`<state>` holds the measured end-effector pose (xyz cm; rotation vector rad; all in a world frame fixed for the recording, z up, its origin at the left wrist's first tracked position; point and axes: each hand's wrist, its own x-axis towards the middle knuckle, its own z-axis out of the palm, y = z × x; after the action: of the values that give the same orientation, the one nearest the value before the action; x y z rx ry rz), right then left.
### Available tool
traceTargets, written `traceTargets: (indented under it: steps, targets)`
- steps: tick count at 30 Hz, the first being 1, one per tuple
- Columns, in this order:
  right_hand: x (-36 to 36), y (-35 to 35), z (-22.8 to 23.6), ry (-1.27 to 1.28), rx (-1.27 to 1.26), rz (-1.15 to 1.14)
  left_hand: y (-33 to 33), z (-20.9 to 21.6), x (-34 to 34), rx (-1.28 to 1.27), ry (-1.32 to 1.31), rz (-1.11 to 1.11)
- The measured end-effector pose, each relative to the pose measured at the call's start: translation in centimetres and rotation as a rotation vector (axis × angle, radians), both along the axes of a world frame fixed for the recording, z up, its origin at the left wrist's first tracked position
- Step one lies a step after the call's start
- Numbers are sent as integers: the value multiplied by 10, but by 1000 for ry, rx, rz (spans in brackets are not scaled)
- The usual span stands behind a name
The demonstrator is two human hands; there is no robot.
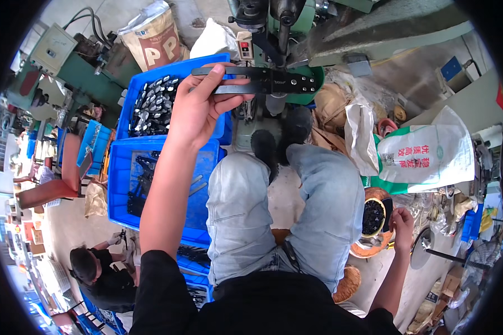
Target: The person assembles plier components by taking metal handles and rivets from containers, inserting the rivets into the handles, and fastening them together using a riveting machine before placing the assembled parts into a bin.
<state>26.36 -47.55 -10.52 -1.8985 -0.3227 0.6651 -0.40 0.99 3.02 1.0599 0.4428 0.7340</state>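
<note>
My left hand [201, 103] reaches up over the blue bins, thumb and fingers closed on a black flat two-pronged piece [268, 82]. Its prongs lie in the grip, and its broad end, with several shiny round rivets or holes, sits at the head of a green press machine [276, 28]. Low on the right, my right hand [401, 226] is at the rim of a round tub [384, 224] of small black parts. Its fingers are curled together; whatever they may hold is too small to make out.
Left of my knees, a blue bin [129, 106] holds many dark, shiny-ended pieces; another blue bin [209, 215] holds black pieces and loose strips. A white sack [425, 153] lies at right. A person [103, 273] works at lower left. A fan [486, 254] stands at far right.
</note>
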Motion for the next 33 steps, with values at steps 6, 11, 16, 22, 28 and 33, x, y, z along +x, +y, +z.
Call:
traceTargets:
  steps: [6, 11, 16, 22, 28, 33]
  targets:
    - [-4, -7, -14, -3, 5, -26, 3, -2, -10, 21, 30, 52]
    - [-7, -7, -21, -8, 14, -12, -4, -2, -12, 25, 59, 59]
    - [-6, -23, -33, -114, -134, 15, -3, -23, -2, -125, 100, 54]
    - [8, -4, -51, -578, -477, 81, 6, -32, -11, -17, 96, 153]
    - [11, -11, -82, -588, -672, 144, 24, -49, -14, -69, 106, 72]
    - [9, -6, -108, -676, -661, 139, 27, -55, -17, -69, 98, 65]
